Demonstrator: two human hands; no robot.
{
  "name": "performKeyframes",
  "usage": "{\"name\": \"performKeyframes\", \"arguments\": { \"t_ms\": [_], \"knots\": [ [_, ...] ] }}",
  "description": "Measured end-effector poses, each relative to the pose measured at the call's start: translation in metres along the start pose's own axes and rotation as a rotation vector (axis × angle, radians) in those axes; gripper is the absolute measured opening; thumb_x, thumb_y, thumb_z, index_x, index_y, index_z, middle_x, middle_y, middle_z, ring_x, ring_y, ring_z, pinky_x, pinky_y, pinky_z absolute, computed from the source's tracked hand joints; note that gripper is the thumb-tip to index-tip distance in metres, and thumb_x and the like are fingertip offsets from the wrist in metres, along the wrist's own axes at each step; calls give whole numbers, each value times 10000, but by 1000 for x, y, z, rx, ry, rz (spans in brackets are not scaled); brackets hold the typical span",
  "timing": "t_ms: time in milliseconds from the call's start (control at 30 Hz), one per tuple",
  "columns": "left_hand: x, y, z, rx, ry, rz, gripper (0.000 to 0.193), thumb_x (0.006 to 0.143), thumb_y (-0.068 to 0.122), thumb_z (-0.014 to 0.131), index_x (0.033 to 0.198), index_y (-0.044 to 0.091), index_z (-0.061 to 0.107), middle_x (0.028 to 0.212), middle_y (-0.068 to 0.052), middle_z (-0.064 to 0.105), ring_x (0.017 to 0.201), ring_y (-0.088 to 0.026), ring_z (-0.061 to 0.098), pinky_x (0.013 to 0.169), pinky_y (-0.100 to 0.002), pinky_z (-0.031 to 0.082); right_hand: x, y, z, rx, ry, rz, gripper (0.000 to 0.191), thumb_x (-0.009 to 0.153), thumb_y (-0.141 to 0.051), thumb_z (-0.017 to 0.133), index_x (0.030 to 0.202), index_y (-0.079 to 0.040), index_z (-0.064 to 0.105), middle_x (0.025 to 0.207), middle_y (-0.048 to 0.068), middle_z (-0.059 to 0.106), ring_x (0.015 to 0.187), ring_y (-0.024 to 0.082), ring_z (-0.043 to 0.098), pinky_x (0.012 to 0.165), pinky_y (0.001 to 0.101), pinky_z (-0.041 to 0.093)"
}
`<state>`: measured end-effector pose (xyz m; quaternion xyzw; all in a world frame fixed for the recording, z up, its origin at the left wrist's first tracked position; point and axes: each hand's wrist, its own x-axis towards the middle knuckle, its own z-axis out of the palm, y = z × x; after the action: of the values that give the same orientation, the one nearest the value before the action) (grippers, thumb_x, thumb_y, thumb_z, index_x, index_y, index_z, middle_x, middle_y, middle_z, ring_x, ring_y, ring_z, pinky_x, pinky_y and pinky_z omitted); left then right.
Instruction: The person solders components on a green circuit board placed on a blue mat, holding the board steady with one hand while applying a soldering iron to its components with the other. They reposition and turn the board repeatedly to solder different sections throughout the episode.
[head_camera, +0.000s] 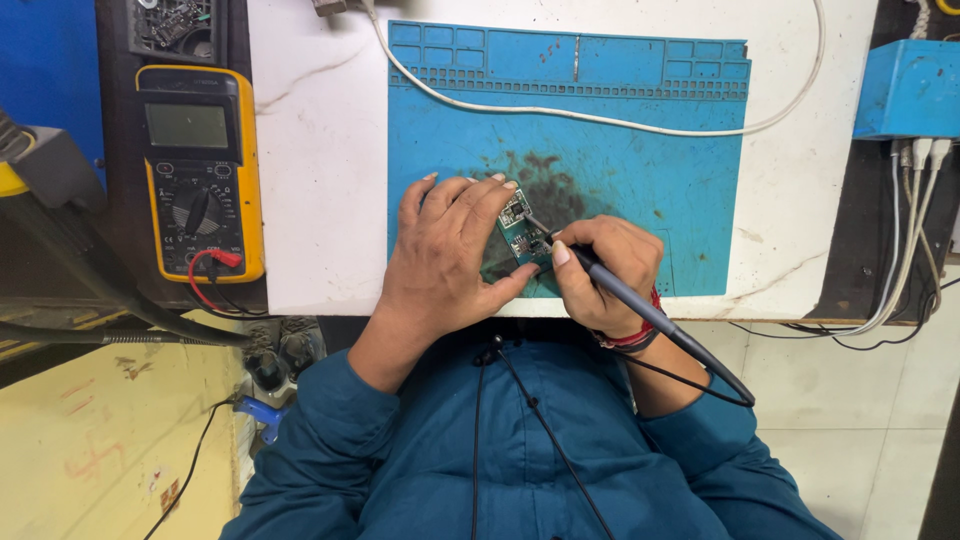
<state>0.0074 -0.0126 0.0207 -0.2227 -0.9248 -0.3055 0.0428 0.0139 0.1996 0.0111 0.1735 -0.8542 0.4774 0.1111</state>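
Teal sleeves (500, 470) frame my view. Left hand (445, 255) presses flat, fingers spread, pinning the small circuit board (522, 228) on the blue mat (620, 150); right hand (605, 275) pinches the soldering iron (650, 315), tip apparently touching board.

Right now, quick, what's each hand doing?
Left hand: pressed flat, fingers spread, pinning the small circuit board to the blue mat.
Right hand: closed around the soldering iron, tip at the board.
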Motion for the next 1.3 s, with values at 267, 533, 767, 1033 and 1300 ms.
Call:
{"name": "performKeyframes", "arguments": {
  "t_ms": [267, 533, 767, 1033, 1300],
  "knots": [
    [-1, 0, 0, 1, 0, -1, 784, 793, 470, 847, 1390, 67, 538, 1371, -85, 609, 1287, -273, 526, 1183, -523, 285, 0, 0, 0, -9, 10, -1, 61, 908, -66, 696, 903, -11, 672, 765, 111, 672, 651, 252, 654, 613, 344, 487],
    [1, 2, -2, 8, -4, 2, 788, 793, 472, 848, 1389, 60, 537, 1370, -88, 606, 1288, -276, 524, 1181, -525, 281, 2, -2, 0, 2, 2, 6, 57, 901, -67, 697, 901, -14, 675, 743, 107, 660, 630, 252, 638, 599, 350, 473],
    [-2, -2, 2, -6, -6, -10, 779, 805, 462, 828, 1405, 59, 538, 1383, -95, 605, 1298, -282, 524, 1187, -520, 280, 1, 2, -2, 17, -13, -16, 54, 875, -61, 687, 902, -17, 672, 739, 111, 652, 642, 271, 644, 610, 357, 483],
    [11, -2, -6, -1, -37, -35, 722, 842, 464, 779, 1395, 62, 548, 1424, -100, 591, 1314, -291, 521, 1191, -527, 279, 7, 6, -3, 94, 68, 77, 85, 910, -89, 682, 950, -16, 664, 759, 95, 660, 610, 218, 622, 591, 316, 465],
    [-5, 0, -4, 16, -8, 3, 733, 845, 466, 780, 1398, 48, 539, 1411, -119, 591, 1325, -305, 517, 1193, -534, 283, -11, 10, 10, 52, 173, 122, 219, 1007, -97, 730, 1180, 9, 647, 980, 136, 673, 809, 204, 634, 719, 300, 501]
  ]
}}
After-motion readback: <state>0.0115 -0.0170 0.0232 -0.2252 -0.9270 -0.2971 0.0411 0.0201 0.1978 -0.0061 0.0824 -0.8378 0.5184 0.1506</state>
